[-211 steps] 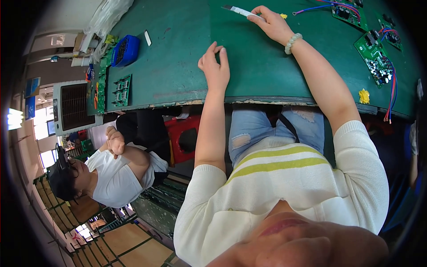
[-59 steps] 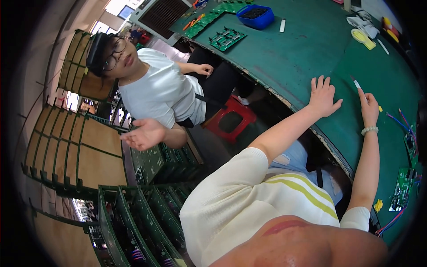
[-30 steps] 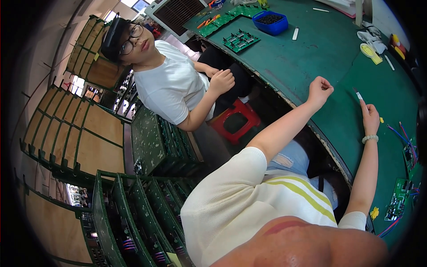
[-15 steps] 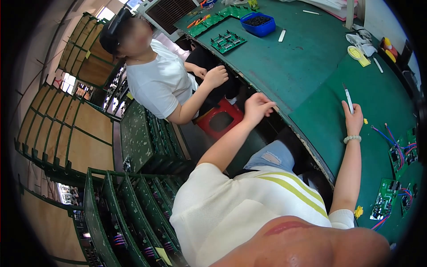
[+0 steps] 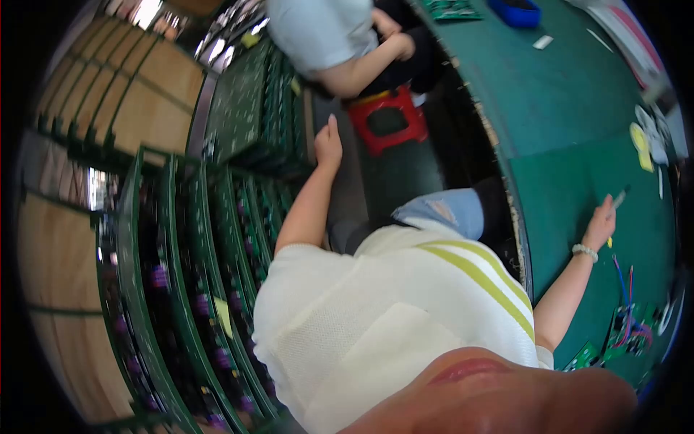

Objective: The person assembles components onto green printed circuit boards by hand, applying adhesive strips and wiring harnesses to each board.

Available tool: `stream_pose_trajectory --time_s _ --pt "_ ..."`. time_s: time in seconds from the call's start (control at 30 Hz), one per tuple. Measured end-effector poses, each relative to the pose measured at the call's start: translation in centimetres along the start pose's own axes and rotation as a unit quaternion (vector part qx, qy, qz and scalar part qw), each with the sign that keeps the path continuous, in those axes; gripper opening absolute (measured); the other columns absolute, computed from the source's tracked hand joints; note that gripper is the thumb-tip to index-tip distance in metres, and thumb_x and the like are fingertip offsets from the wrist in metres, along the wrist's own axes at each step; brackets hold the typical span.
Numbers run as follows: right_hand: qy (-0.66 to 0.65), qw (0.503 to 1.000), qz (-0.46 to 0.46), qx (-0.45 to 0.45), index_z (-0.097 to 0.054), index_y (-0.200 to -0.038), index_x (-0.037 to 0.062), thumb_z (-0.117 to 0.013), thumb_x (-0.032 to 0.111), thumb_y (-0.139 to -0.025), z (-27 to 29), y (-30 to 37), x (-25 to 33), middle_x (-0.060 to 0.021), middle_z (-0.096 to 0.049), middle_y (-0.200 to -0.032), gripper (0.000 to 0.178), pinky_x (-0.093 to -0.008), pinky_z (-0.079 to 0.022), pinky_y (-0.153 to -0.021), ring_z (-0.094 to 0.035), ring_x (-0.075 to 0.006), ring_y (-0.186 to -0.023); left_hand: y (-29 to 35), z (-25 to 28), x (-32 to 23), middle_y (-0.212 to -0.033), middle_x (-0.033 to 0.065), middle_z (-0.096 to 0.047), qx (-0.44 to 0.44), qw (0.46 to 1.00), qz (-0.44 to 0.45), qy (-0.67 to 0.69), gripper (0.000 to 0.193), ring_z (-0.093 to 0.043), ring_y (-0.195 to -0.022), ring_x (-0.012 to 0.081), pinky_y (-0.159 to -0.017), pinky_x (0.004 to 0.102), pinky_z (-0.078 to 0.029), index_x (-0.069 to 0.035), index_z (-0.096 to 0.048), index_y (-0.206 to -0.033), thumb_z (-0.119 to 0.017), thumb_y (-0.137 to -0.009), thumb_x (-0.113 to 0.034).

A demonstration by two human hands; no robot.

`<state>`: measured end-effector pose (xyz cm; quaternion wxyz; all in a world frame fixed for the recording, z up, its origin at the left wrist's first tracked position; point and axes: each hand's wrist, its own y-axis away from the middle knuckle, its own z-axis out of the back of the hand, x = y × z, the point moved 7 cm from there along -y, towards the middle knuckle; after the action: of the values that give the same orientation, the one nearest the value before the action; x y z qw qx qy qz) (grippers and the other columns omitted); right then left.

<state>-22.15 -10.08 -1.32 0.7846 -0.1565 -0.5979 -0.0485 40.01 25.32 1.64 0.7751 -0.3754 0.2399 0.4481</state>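
Observation:
My right hand (image 5: 599, 226) is closed around a slim white pen-like tool (image 5: 620, 198), held over the green tabletop; motion smears its narrow tip. A pale beaded bracelet circles that wrist. My left hand (image 5: 329, 147) is out to the left over the floor, away from the table. It holds nothing, and at least one finger is stretched out, though the hand is slightly blurred. Nearest to it are the green racks (image 5: 238, 119) filled with circuit boards. Close to my right forearm, several circuit boards (image 5: 627, 329) with red and blue wires lie on the table.
A co-worker in a white shirt (image 5: 322, 36) sits ahead by a red plastic stool (image 5: 389, 121). More board-filled racks (image 5: 170, 289) stand at my left. On the table are a blue bin (image 5: 515, 12), a green board (image 5: 452, 9) and a yellow item (image 5: 640, 146). The table edge (image 5: 499, 155) runs between my arms.
My view has swung left and down toward the racks. My left hand has moved from beside the table edge to the left, toward the racks. My right hand keeps the white tool.

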Motion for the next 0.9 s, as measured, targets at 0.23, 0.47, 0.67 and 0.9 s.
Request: stream_pose_trajectory --time_s 0.23,0.47,0.67,0.9 --pt "-0.116 0.99 -0.065 -0.035 -0.06 -0.083 0.0023 -0.064 0.037 -0.091 1.4 -0.4 -0.6 -0.0004 -0.049 -0.065 0.036 -0.0232 -0.032 -0.052 -0.042 -0.0077 -0.059 2.5 11.9 8.0 -0.072 0.0119 -0.061 -0.125 0.981 -0.027 -0.146 0.018 -0.061 -0.07 0.0317 -0.067 0.0422 -0.048 -0.005 -0.057 -0.079 -0.071 -0.078 -0.017" --pt "-0.086 0.996 -0.019 -0.003 -0.053 -0.074 0.0037 -0.062 0.033 -0.093 1.4 0.4 1.5 -0.0007 -0.049 -0.064 0.036 -0.0237 -0.031 -0.048 -0.041 -0.0082 -0.056 5.0 22.8 12.1 -0.073 0.0115 -0.065 -0.246 0.943 0.07 -0.212 0.021 -0.062 -0.074 0.0302 -0.067 0.0421 -0.049 -0.005 -0.064 -0.078 -0.07 -0.082 -0.025" --pt "-0.082 0.996 -0.029 0.027 -0.053 -0.074 0.0043 -0.061 0.032 -0.094 2.4 2.4 1.6 -0.0003 -0.049 -0.065 0.035 -0.0227 -0.032 -0.05 -0.042 -0.0074 -0.057 7.5 28.0 5.3 -0.095 0.0118 -0.062 -0.33 0.811 -0.106 -0.471 0.015 -0.053 -0.104 0.0307 -0.091 0.0457 -0.041 -0.003 -0.064 -0.079 -0.067 -0.077 -0.018" --pt "-0.062 0.997 -0.038 0.038 -0.055 -0.076 0.0033 -0.059 0.034 -0.095 3.9 3.4 1.8 -0.0002 -0.049 -0.066 0.036 -0.0225 -0.032 -0.049 -0.042 -0.0076 -0.057 13.2 38.2 6.0 -0.108 0.0185 -0.058 -0.266 0.698 0.14 -0.65 0.046 -0.051 -0.109 0.0364 -0.092 0.0513 -0.041 -0.001 -0.057 -0.101 -0.07 -0.077 -0.039"
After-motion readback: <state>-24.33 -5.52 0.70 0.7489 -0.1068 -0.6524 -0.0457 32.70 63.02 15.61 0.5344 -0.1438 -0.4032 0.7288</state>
